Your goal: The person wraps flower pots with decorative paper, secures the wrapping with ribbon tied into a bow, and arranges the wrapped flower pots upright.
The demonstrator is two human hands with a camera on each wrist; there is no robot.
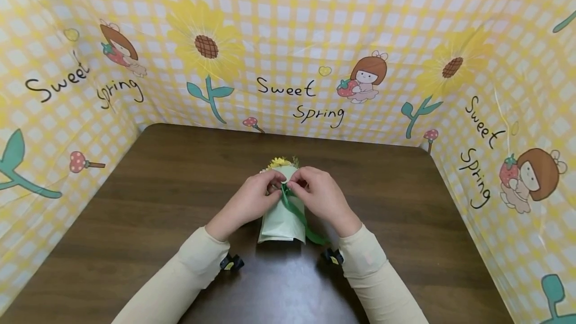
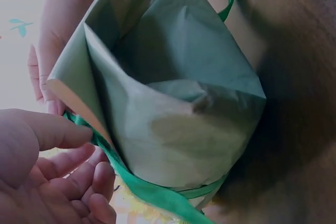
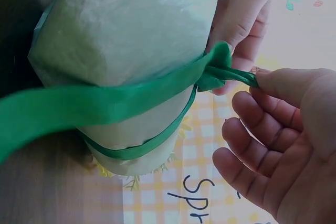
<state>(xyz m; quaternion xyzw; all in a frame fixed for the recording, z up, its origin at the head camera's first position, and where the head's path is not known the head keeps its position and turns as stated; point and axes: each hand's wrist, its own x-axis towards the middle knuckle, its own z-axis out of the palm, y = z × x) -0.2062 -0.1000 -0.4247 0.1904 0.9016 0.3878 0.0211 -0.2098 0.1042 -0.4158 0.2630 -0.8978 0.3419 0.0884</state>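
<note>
A small bouquet wrapped in pale green paper [image 1: 282, 221] lies on the table, its yellow flowers [image 1: 279, 162] at the far end and the open paper end toward me. Around the wrap runs a green ribbon [image 3: 131, 100], gathered into a twisted loop on top, with a long tail trailing off to the right. My left hand [image 1: 252, 196] pinches the ribbon between thumb and fingers, close against the paper. Opposite it, my right hand [image 1: 321, 195] pinches the twisted ribbon end with thumb and index finger, the other fingers loosely bent. In the left wrist view, the hollow paper end [image 2: 173, 51] faces the camera.
The dark brown wooden table [image 1: 180, 164] extends around the bouquet. Yellow checked cloth [image 1: 279, 39] with printed flowers and lettering encloses the back and both sides. Black wrist devices [image 1: 231, 262] sit by both cuffs.
</note>
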